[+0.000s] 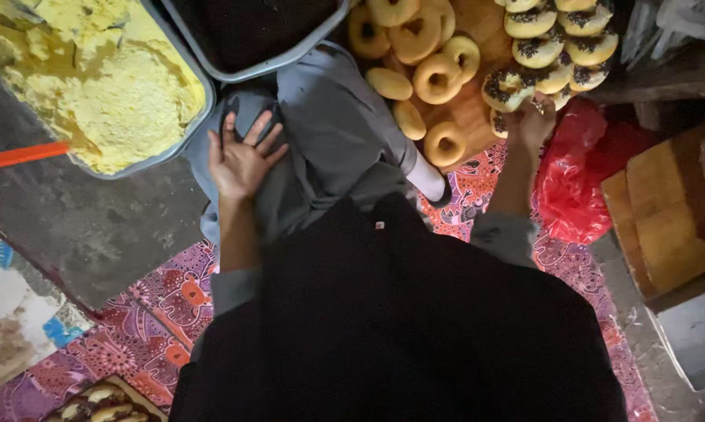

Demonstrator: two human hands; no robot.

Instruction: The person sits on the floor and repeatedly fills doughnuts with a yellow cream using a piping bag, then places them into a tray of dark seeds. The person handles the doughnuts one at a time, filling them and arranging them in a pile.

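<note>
Resting flat on the grey trouser leg [329, 133], the left hand [241, 160] had its fingers spread loose. Up at two o'clock, the right hand [533, 121] gripped a sprinkled doughnut [508, 87], plain doughnuts [438, 78] just beside it.

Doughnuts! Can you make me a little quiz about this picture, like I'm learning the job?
1. True or false: the left hand is holding a doughnut.
2. Which doughnuts is the right hand touching? A) plain ones B) ones with dark sprinkles C) ones in the red bag
3. What colour is the handle sticking out of the tub of yellow cream?

Key:
1. False; it rests open on the grey cloth over the lap.
2. B; the sprinkled doughnuts lie stacked beside the plain doughnuts, and the hand is at the stack's near edge.
3. Orange.
</note>
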